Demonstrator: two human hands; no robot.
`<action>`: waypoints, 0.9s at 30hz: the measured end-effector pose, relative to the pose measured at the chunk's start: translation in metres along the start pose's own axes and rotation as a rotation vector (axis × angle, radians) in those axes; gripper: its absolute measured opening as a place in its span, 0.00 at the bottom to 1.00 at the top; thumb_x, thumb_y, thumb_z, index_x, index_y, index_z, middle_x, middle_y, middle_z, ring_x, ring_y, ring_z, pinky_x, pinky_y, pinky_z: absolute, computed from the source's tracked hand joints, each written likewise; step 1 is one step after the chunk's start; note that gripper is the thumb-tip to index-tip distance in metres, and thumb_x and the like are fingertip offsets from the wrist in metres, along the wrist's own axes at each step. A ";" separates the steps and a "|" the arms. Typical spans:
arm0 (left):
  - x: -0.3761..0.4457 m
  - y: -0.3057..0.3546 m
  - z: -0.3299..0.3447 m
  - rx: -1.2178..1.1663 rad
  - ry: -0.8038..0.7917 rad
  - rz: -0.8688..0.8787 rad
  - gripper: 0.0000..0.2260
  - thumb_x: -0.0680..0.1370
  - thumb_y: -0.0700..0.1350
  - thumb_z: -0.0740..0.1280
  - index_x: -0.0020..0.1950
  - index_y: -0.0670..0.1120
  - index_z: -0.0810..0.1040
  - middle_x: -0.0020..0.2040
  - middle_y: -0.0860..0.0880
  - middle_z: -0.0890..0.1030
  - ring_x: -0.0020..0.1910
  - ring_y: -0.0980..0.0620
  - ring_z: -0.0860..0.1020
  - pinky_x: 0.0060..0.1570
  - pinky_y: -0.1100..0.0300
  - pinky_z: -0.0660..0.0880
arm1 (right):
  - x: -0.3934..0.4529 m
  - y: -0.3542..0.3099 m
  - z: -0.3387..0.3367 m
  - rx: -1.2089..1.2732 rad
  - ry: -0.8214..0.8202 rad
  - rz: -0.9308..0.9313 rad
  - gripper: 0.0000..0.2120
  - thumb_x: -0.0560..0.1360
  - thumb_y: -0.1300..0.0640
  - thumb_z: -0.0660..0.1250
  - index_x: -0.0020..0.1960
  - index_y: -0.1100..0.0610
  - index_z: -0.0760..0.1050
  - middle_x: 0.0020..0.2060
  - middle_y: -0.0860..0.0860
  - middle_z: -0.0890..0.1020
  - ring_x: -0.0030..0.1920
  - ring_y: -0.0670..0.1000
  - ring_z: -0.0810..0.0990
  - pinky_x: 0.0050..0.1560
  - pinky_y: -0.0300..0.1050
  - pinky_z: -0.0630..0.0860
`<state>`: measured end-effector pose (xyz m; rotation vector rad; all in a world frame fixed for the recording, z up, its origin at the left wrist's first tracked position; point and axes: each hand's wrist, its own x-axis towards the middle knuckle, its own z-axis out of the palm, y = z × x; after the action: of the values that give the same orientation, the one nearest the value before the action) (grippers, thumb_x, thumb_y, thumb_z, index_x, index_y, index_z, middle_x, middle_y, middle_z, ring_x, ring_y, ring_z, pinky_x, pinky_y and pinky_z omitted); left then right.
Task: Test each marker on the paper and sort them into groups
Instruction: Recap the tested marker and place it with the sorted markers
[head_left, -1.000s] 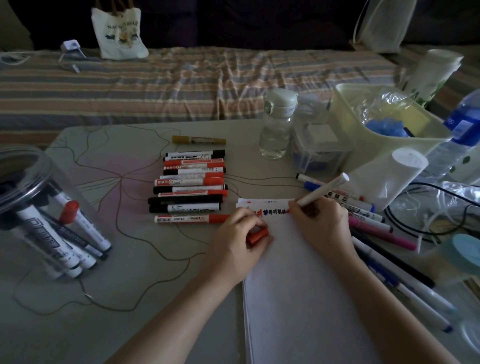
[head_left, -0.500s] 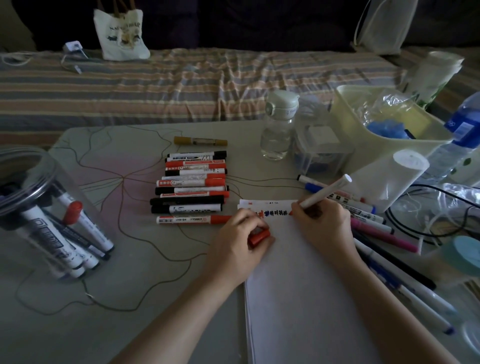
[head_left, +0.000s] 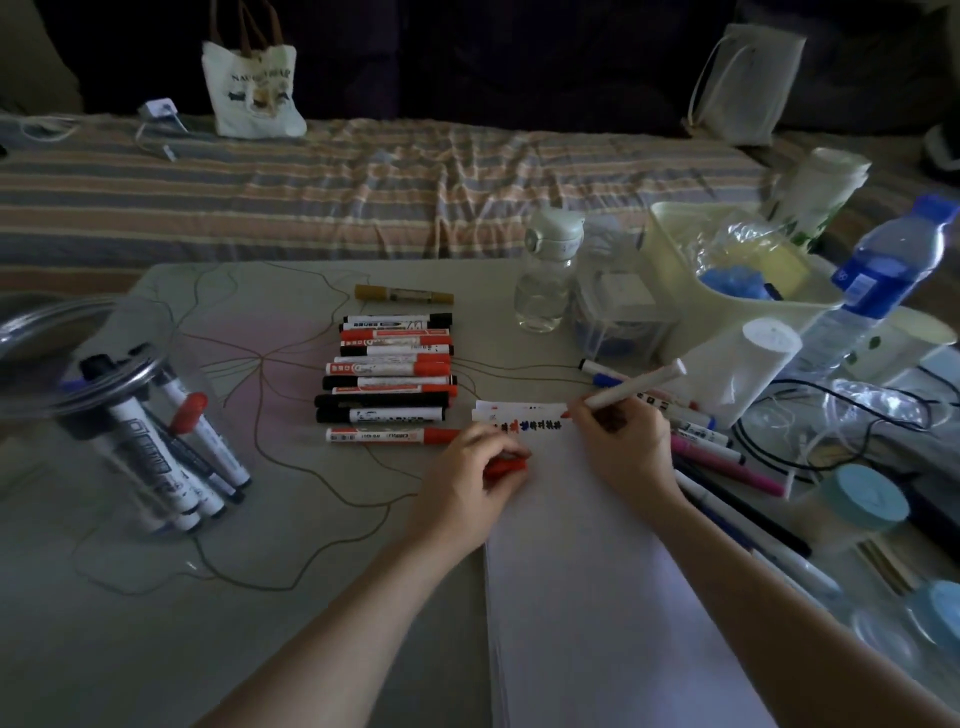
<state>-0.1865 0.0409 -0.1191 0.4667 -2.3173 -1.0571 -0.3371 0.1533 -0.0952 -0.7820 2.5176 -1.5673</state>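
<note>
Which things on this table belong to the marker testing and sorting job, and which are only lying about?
Belong to the job:
white marker in the right hand
red cap in the left hand
paper
sorted row of markers
thin pens right of the paper
jar of markers

Only lying about:
small clear bottle
blue water bottle
yellow bin
tote bag

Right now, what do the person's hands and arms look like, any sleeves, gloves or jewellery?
Both forearms are bare up to the frame's bottom edge: no sleeves in view. The left hand and right hand wear no gloves, and no rings, watch or bracelet show on the wrists. The dim light hides finer detail.
</note>
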 end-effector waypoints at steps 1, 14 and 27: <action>-0.004 0.004 -0.004 -0.030 -0.005 -0.032 0.07 0.73 0.41 0.73 0.49 0.48 0.82 0.50 0.53 0.78 0.51 0.62 0.75 0.54 0.72 0.70 | -0.002 -0.005 -0.002 0.015 -0.013 -0.002 0.04 0.74 0.57 0.73 0.42 0.56 0.82 0.34 0.45 0.82 0.35 0.37 0.80 0.33 0.27 0.73; -0.041 0.094 -0.064 -1.022 0.288 -0.719 0.08 0.76 0.40 0.70 0.53 0.39 0.80 0.44 0.43 0.82 0.39 0.52 0.80 0.38 0.62 0.77 | -0.099 -0.124 -0.051 0.625 -0.121 0.252 0.10 0.79 0.54 0.66 0.44 0.59 0.79 0.33 0.52 0.79 0.33 0.48 0.74 0.32 0.41 0.71; -0.051 0.112 -0.078 -1.334 0.227 -0.901 0.12 0.74 0.41 0.71 0.54 0.36 0.79 0.43 0.42 0.86 0.43 0.51 0.85 0.38 0.62 0.80 | -0.133 -0.118 -0.058 0.592 -0.127 0.198 0.09 0.74 0.57 0.72 0.46 0.64 0.80 0.29 0.51 0.79 0.30 0.47 0.74 0.31 0.41 0.71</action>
<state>-0.1087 0.0925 -0.0071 0.9497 -0.7201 -2.4204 -0.1955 0.2204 0.0076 -0.5089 1.8145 -1.9574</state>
